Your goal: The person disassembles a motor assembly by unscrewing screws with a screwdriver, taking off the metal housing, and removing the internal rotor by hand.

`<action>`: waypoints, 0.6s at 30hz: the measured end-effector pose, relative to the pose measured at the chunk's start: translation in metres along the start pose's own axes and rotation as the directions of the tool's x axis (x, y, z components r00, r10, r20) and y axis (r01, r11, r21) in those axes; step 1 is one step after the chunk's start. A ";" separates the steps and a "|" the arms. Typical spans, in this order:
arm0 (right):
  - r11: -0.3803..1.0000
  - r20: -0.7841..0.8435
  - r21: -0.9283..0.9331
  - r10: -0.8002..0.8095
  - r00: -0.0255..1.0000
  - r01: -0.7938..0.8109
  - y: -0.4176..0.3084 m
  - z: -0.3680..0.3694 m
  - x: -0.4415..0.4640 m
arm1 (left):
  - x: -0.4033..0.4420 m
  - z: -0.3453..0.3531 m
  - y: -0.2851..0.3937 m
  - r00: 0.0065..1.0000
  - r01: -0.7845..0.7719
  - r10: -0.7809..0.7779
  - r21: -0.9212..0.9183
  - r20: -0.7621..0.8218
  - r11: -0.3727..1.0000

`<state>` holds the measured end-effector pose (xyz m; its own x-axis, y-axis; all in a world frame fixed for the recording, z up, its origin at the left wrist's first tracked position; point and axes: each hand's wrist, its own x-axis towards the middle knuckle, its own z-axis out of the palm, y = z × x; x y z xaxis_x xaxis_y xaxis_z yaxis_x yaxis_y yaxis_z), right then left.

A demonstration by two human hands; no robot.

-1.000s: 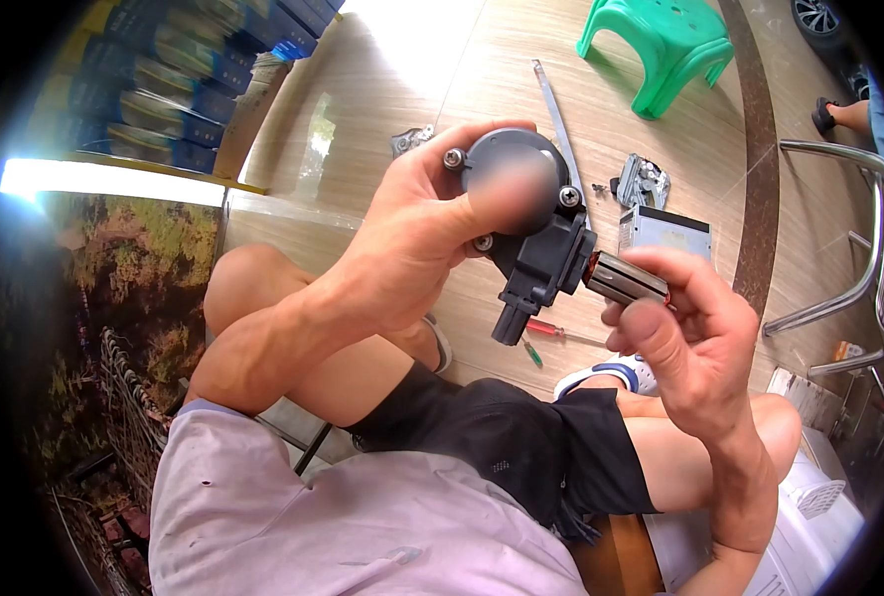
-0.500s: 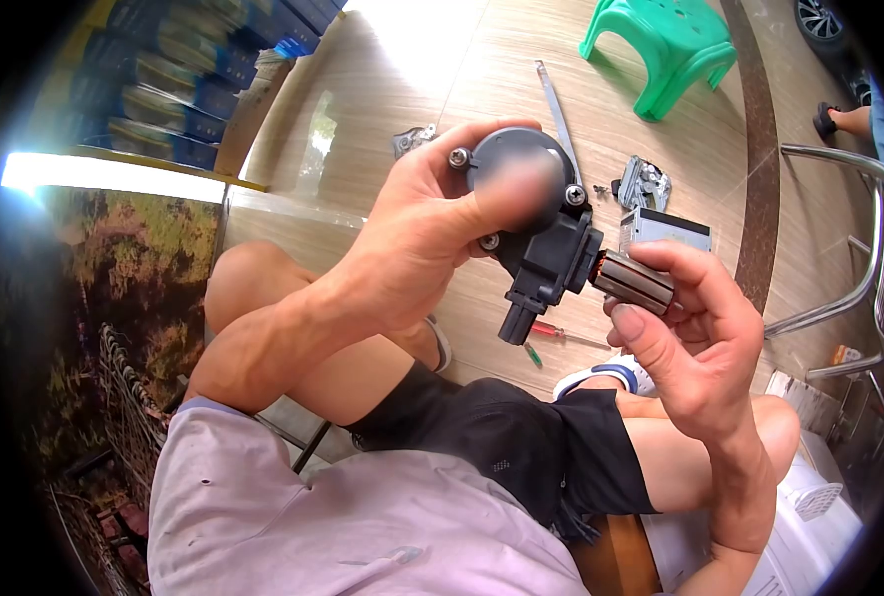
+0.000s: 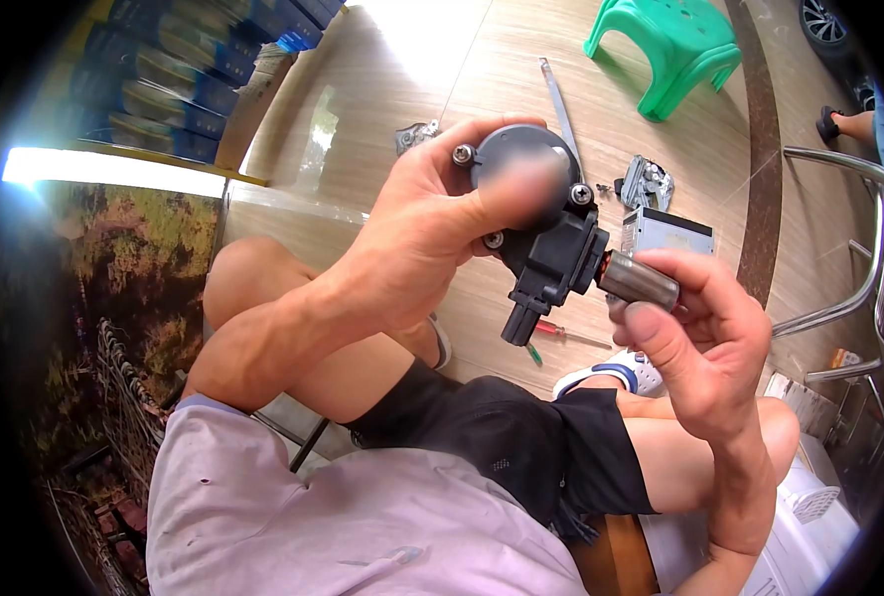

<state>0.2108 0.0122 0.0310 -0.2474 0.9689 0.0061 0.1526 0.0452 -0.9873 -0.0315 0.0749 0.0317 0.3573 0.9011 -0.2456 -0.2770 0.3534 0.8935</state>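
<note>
My left hand [image 3: 427, 223] grips a black plastic motor housing [image 3: 556, 253] by its round end, with the thumb across the blurred top. Screws show around the rim, and a connector block points down. From the housing's right side sticks a silvery cylindrical rotor [image 3: 638, 281], with a little copper visible where it meets the housing. The fingers and thumb of my right hand [image 3: 695, 333] are closed around the rotor's outer end.
On the floor lie a long metal bar [image 3: 559, 109], a metal mechanism [image 3: 648, 185], a boxy unit [image 3: 668, 231] and a red screwdriver [image 3: 551, 328]. A green stool [image 3: 665, 45] and a chrome chair frame [image 3: 849, 164] stand beyond. Another person's foot [image 3: 827, 124] is at right.
The rotor has turned between my right fingers, its side now looking smooth instead of slotted. Both hands and the housing have shifted slightly right.
</note>
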 end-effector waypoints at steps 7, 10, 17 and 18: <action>1.000 -0.032 0.025 0.003 0.999 -0.002 0.000 0.004 0.001 | 0.000 0.000 -0.001 1.000 -0.001 0.001 -0.009 -0.012 1.000; 0.997 -0.096 0.003 -0.077 0.992 0.078 0.002 0.009 0.001 | 0.000 -0.001 0.000 1.000 0.001 -0.001 0.005 -0.005 1.000; 0.987 0.189 0.022 0.152 0.970 -0.158 0.000 -0.017 -0.001 | 0.000 0.002 0.000 1.000 0.005 -0.004 0.003 -0.018 1.000; 0.996 0.088 0.029 0.085 0.992 -0.087 -0.001 -0.009 0.000 | 0.000 0.002 0.001 1.000 -0.001 0.001 -0.002 -0.012 1.000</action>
<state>0.2188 0.0145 0.0339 -0.3172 0.9439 -0.0914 0.1462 -0.0466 -0.9882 -0.0304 0.0744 0.0335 0.3466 0.9045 -0.2486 -0.2794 0.3526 0.8931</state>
